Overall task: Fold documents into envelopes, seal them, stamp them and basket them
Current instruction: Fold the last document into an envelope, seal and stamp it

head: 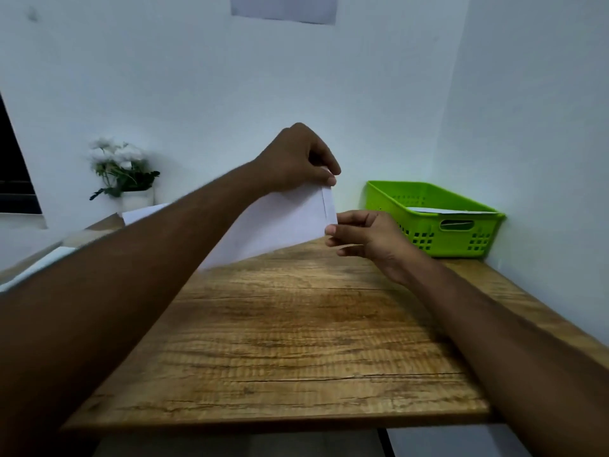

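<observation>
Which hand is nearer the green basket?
Right. The right hand holds the envelope low, just left of the green basket; the left hand pinches its upper corner, farther left.

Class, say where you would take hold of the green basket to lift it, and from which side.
Probably by the basket at the handle slot in its near end, coming from the front. It sits in the corner, so its far and right sides are blocked; the slot faces the front.

I am looking at a small office corner: a wood-grain bench (280,341) against white walls, a green filing basket (431,219), potted white flowers (120,166), a posted notice (283,8).
</observation>
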